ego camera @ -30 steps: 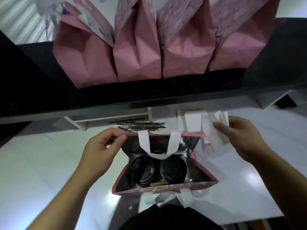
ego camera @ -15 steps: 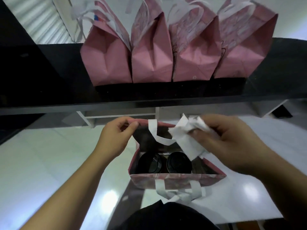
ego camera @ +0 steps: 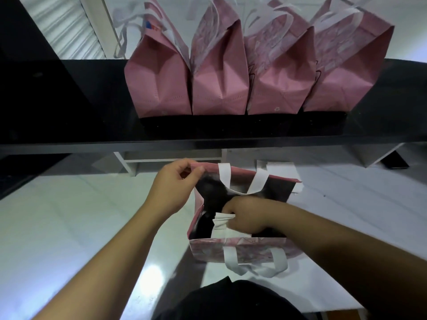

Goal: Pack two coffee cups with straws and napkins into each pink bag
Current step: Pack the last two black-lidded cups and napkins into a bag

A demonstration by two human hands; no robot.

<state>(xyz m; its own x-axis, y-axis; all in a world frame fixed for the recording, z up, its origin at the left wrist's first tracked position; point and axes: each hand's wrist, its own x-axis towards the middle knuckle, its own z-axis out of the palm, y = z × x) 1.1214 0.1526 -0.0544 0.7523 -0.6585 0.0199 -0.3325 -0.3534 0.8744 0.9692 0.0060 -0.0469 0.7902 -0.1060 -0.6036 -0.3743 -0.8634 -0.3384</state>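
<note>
Left hand [ego camera: 172, 184] pinching bag [ego camera: 235, 249] rim open, right hand [ego camera: 248, 214] deep inside, fingers closed on folded napkins [ego camera: 223, 221]; cups hidden beneath; risk of napkins snagging or crumpling, or bag tipping if rim slips.

Open pink bag [ego camera: 240, 249] w/ white napkins [ego camera: 223, 224] inside

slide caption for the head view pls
Right hand tucks white paper napkins into open pink bag; left hand holds rim.
</note>
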